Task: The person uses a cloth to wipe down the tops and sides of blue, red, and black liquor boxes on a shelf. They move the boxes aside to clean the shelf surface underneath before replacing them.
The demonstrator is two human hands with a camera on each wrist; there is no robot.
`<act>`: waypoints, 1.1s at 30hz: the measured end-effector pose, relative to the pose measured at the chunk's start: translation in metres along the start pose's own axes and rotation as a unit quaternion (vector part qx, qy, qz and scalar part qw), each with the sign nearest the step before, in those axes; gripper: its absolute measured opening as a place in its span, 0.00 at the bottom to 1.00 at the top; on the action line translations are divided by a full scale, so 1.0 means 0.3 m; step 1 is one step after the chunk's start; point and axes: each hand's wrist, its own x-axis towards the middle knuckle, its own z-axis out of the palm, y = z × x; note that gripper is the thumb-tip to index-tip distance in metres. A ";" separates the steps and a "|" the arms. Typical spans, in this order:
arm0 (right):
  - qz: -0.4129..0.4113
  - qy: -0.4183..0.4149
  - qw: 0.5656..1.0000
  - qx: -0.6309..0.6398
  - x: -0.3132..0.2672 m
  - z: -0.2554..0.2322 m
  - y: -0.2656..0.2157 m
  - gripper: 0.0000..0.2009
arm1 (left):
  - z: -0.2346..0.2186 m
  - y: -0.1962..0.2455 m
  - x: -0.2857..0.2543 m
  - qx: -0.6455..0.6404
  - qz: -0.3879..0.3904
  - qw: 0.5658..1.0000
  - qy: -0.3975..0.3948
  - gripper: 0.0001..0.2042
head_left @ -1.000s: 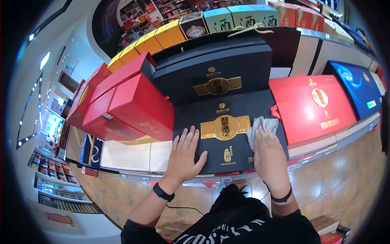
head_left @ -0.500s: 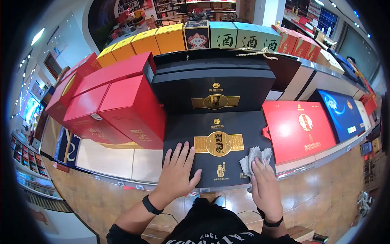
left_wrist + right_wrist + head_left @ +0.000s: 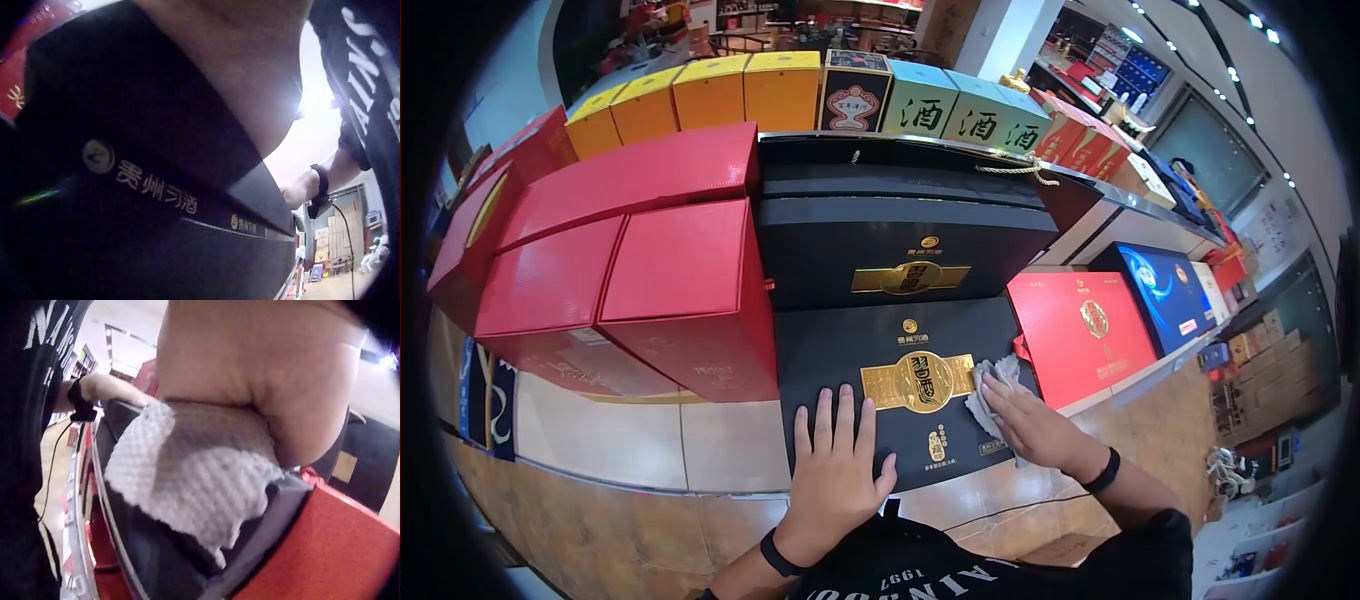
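A flat black gift box with a gold band and medallion lies in front of me. My left hand rests on its near left part with the fingers spread. At the right end of the gold band, my right hand presses a grey textured cloth against the lid, its fingers straight over it. The right wrist view shows the cloth spreading out from under the palm, with a ragged edge. In the left wrist view, the box's dark side bears pale lettering. Behind it stands an upright black box with the same emblem.
Tall red boxes crowd the left side. To the right lie a flat red box and a blue box. Yellow boxes and teal boxes line the ledge behind. A pale shelf runs along the front.
My right hand has slid the cloth up and left over the lid, toward the gold band, and its forearm now angles in from the right. The left hand stays on the box. The head view has turned right.
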 end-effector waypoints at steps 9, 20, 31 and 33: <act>-0.011 -0.024 0.999 -0.030 0.182 -0.005 0.156 0.32 | 0.002 -0.026 -0.011 -0.013 0.005 1.000 0.015 0.36; 0.096 0.017 0.995 0.016 0.257 0.037 0.109 0.29 | 0.009 -0.035 -0.028 -0.008 0.022 0.999 0.032 0.35; 0.002 0.252 0.951 0.176 0.085 0.157 -0.353 0.23 | -0.032 0.085 -0.016 -0.188 0.104 0.976 0.038 0.45; 0.002 0.338 0.919 0.203 0.100 0.169 -0.381 0.20 | -0.028 0.131 -0.012 -0.288 0.080 0.954 0.024 0.44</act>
